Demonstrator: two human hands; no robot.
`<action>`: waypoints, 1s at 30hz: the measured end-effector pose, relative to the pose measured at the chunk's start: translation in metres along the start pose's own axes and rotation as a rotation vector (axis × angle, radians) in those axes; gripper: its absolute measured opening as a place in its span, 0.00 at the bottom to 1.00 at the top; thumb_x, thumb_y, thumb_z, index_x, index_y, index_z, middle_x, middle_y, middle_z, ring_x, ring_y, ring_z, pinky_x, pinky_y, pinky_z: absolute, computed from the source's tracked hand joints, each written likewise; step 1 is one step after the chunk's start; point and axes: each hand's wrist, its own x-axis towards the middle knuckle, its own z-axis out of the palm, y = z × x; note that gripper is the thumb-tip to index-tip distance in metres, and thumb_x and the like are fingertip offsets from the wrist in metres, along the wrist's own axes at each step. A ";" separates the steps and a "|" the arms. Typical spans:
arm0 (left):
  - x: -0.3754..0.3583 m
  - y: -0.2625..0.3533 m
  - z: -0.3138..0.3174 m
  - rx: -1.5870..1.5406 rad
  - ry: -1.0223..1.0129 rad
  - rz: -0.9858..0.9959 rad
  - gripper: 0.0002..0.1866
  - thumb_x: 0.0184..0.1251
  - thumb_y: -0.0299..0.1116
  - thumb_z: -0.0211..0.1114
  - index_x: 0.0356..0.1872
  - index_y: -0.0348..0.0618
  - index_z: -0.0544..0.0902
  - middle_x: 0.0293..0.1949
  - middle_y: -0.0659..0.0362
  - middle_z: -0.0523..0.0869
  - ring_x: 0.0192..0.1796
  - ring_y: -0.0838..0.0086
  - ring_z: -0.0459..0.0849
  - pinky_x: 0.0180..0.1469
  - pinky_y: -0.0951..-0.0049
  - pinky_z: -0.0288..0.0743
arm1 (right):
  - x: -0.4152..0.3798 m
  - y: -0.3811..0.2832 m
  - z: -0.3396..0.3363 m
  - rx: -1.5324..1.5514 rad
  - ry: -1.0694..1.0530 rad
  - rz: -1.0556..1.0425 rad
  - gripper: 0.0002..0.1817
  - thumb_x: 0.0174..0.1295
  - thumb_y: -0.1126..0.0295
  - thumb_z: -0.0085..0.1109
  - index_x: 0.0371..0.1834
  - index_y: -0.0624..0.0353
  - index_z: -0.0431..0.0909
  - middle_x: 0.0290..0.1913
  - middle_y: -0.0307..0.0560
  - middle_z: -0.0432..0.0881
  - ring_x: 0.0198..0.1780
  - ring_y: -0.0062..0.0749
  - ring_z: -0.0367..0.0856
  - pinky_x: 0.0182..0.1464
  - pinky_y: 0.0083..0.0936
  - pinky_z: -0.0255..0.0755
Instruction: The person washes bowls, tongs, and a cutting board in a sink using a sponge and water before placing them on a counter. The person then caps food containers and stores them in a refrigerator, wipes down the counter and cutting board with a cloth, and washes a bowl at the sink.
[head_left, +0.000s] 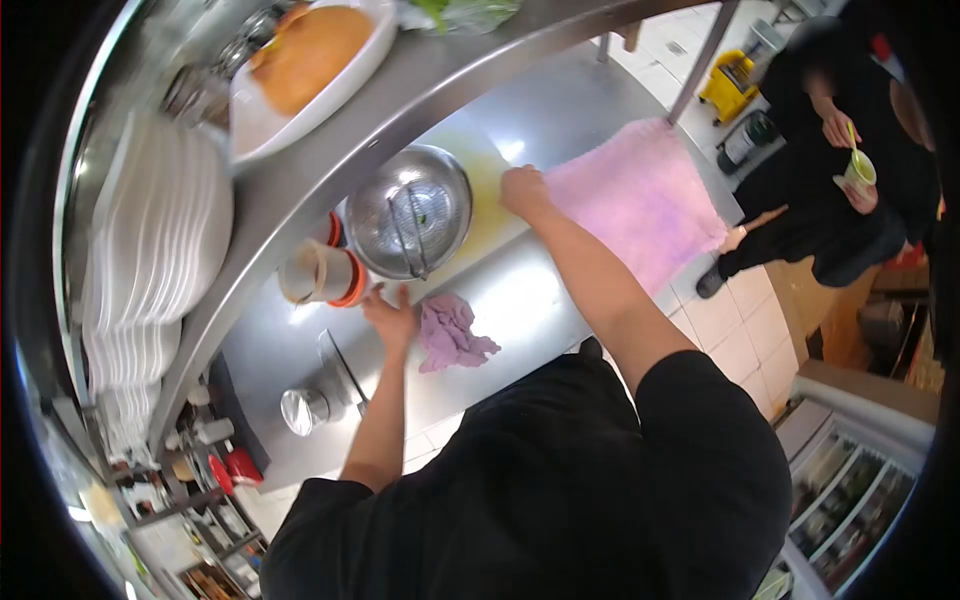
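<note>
My left hand (388, 318) is beside stacked containers (318, 274) with orange rims, its fingers apart and nothing visible in them. A crumpled purple cloth (453, 332) lies just right of it on the steel counter (520, 305). My right hand (525, 192) is closed at the right edge of a yellow-stained board (484, 205), by the corner of a spread pink towel (640, 200); what its curled fingers hold is hidden. Between the hands, a metal bowl (440, 205) stands partly on the board, with tongs (408, 235) and a small green bit in it.
A knife (345, 362) and a metal tin (304, 411) are at the counter's left. A curved shelf (330, 185) above bears stacked white plates (160, 220) and a white dish (330, 115) of orange food. At the right, another person (800, 215) holds a cup (860, 169).
</note>
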 end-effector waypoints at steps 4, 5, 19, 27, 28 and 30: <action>-0.092 0.062 -0.010 0.317 -0.143 0.505 0.24 0.61 0.46 0.69 0.56 0.45 0.79 0.56 0.48 0.77 0.59 0.48 0.75 0.58 0.49 0.69 | 0.002 -0.009 -0.027 -0.100 0.214 0.017 0.15 0.65 0.69 0.57 0.49 0.63 0.86 0.58 0.65 0.80 0.56 0.51 0.82 0.52 0.40 0.80; -0.113 0.049 -0.030 0.343 -0.267 0.527 0.21 0.65 0.46 0.67 0.53 0.46 0.81 0.58 0.49 0.77 0.61 0.47 0.73 0.61 0.50 0.68 | -0.010 -0.013 -0.007 -0.070 0.202 0.014 0.15 0.64 0.68 0.57 0.48 0.64 0.86 0.57 0.65 0.80 0.56 0.52 0.82 0.52 0.40 0.80; 0.074 -0.063 0.002 -0.240 -0.056 0.088 0.27 0.64 0.52 0.71 0.40 0.31 0.84 0.32 0.46 0.87 0.36 0.56 0.85 0.43 0.60 0.75 | -0.041 -0.004 0.020 0.072 0.340 0.092 0.15 0.64 0.69 0.54 0.46 0.64 0.86 0.57 0.59 0.80 0.58 0.51 0.80 0.58 0.41 0.78; 0.055 -0.061 -0.006 -0.064 -0.112 0.005 0.32 0.48 0.51 0.81 0.40 0.29 0.81 0.37 0.45 0.87 0.42 0.53 0.86 0.46 0.57 0.78 | -0.075 -0.011 0.012 0.102 0.363 0.140 0.15 0.64 0.69 0.52 0.46 0.63 0.86 0.58 0.59 0.79 0.61 0.53 0.76 0.61 0.42 0.74; 0.046 -0.057 -0.011 -0.043 -0.136 -0.029 0.32 0.48 0.51 0.81 0.39 0.30 0.80 0.38 0.45 0.86 0.43 0.51 0.86 0.46 0.56 0.78 | -0.082 -0.007 0.020 0.092 0.360 0.160 0.15 0.64 0.69 0.52 0.46 0.63 0.86 0.58 0.59 0.79 0.61 0.53 0.76 0.61 0.42 0.74; 0.034 -0.066 -0.017 -0.022 -0.192 0.011 0.31 0.48 0.50 0.81 0.37 0.31 0.80 0.37 0.44 0.86 0.42 0.50 0.85 0.46 0.55 0.77 | -0.100 0.000 0.033 0.038 0.398 0.104 0.14 0.62 0.69 0.57 0.46 0.64 0.86 0.57 0.60 0.79 0.61 0.53 0.76 0.62 0.42 0.73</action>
